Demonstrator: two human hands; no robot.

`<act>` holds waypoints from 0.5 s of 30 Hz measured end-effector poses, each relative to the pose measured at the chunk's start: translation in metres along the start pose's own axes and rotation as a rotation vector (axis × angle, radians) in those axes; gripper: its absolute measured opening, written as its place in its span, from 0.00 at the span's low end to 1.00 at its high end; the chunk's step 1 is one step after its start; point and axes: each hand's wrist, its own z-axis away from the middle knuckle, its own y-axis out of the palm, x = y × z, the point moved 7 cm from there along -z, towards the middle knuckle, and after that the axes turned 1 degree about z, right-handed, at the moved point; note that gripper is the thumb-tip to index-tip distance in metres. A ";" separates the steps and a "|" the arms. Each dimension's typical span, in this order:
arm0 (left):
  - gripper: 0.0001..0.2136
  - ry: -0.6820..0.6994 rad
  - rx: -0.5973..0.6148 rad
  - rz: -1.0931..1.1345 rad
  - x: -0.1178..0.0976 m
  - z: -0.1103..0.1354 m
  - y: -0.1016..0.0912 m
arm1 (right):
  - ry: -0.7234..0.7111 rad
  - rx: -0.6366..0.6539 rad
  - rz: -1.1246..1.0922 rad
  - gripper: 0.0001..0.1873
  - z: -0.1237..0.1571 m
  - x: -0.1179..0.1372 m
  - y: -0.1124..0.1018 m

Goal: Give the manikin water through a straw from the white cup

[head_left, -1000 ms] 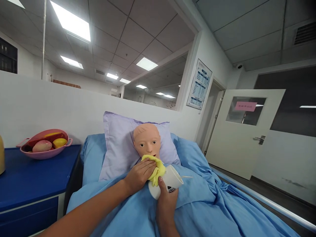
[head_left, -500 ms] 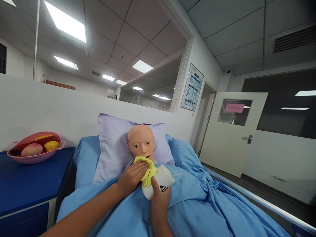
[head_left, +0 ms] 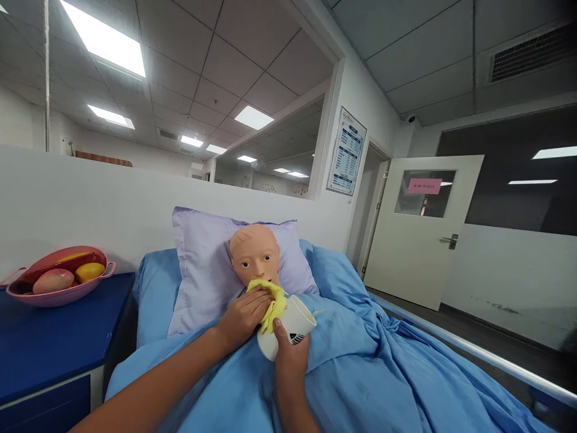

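Note:
A manikin point(head_left: 255, 252) lies in bed, its head on a lilac pillow point(head_left: 202, 264) and its body under a blue quilt point(head_left: 342, 361). My left hand point(head_left: 246, 316) presses a folded yellow cloth point(head_left: 274, 304) against the manikin's mouth and chin; the mouth is mostly covered. In my right hand point(head_left: 292, 355) is a white cup point(head_left: 296, 319) with a black print, tilted with its rim toward the upper right. My right thumb lies along the cup's near side, and the cloth's lower end touches or nearly touches the cup.
At the left, a blue-topped bedside cabinet point(head_left: 58, 337) carries a pink basket point(head_left: 63, 296) of fruit. A bed rail point(head_left: 496, 373) runs along the right side. Behind the bed stands a white wall point(head_left: 112, 204) with windows. An open door point(head_left: 415, 240) is at the right.
The cloth in my left hand has moved slightly up over the manikin's mouth, which showed more before. My right hand still holds the cup. The camera view has shifted a little.

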 end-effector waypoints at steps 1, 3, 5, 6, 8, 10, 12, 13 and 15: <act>0.16 0.033 -0.001 -0.021 -0.006 -0.007 -0.001 | -0.017 -0.008 -0.003 0.44 0.000 0.001 -0.001; 0.17 0.086 0.002 -0.071 -0.015 -0.023 0.000 | -0.034 -0.016 0.004 0.45 -0.001 0.003 -0.001; 0.17 0.095 0.014 -0.100 -0.015 -0.034 0.003 | -0.019 -0.008 0.003 0.46 -0.001 0.003 0.000; 0.16 0.086 0.020 -0.102 -0.012 -0.035 0.005 | -0.001 -0.003 -0.007 0.46 -0.001 0.002 0.001; 0.16 0.065 0.040 -0.102 -0.004 -0.030 0.009 | 0.022 0.000 -0.016 0.44 -0.002 0.000 0.000; 0.15 0.045 0.066 -0.123 0.002 -0.015 0.009 | 0.024 0.002 0.003 0.43 -0.002 -0.002 -0.003; 0.15 0.019 0.105 -0.157 0.006 0.005 0.003 | 0.026 0.028 0.028 0.43 0.000 -0.004 -0.007; 0.16 0.007 0.121 -0.169 0.007 0.015 -0.004 | 0.044 0.039 0.041 0.43 0.002 -0.006 -0.010; 0.17 -0.024 0.124 -0.173 0.008 0.036 -0.031 | 0.091 0.051 0.109 0.42 0.007 -0.010 -0.014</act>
